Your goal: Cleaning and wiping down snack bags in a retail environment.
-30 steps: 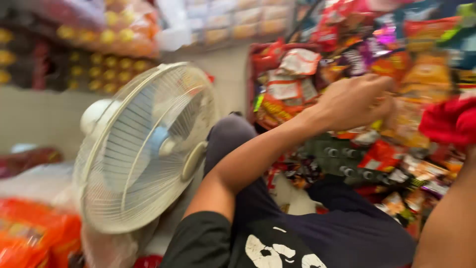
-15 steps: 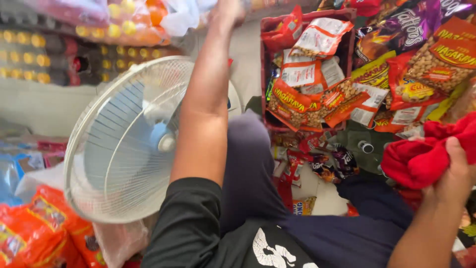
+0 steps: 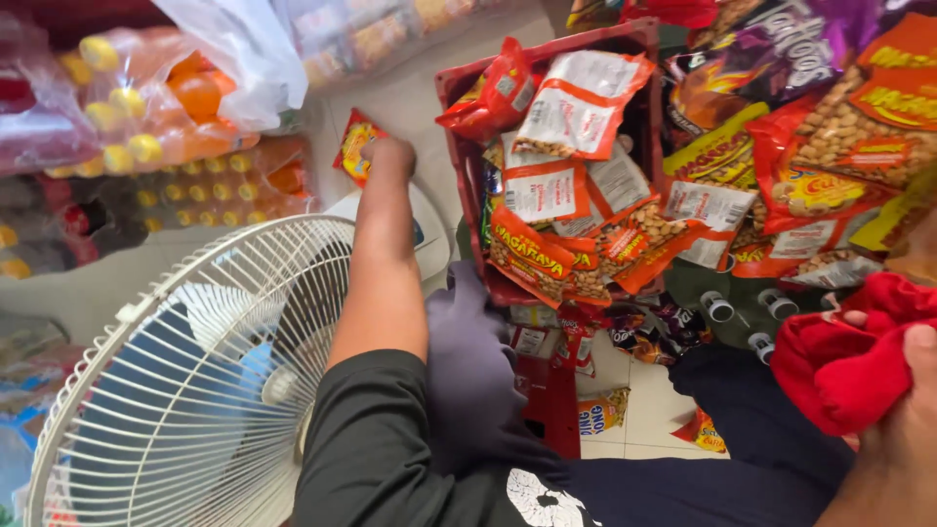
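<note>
My left hand (image 3: 387, 158) is stretched out low over the tiled floor, left of a red crate (image 3: 644, 41). Its fingers are closed at the edge of a small orange and yellow snack packet (image 3: 352, 146) lying there. My right hand (image 3: 903, 434) is at the lower right edge, gripping a bunched red cloth (image 3: 844, 366). The crate is heaped with orange and white peanut packets (image 3: 547, 190). I am wearing a black shirt and dark trousers.
A white pedestal fan (image 3: 185, 390) stands close at my left, under my arm. Shrink-wrapped packs of orange drink bottles (image 3: 166, 93) lie on the left. Hanging snack bags (image 3: 800, 117) fill the right. Dark bottles with white caps (image 3: 720, 308) and loose packets lie by my legs.
My left arm has come down from overhead to the floor beside the crate and reached the small packet. My right hand keeps hold of the red cloth at the right.
</note>
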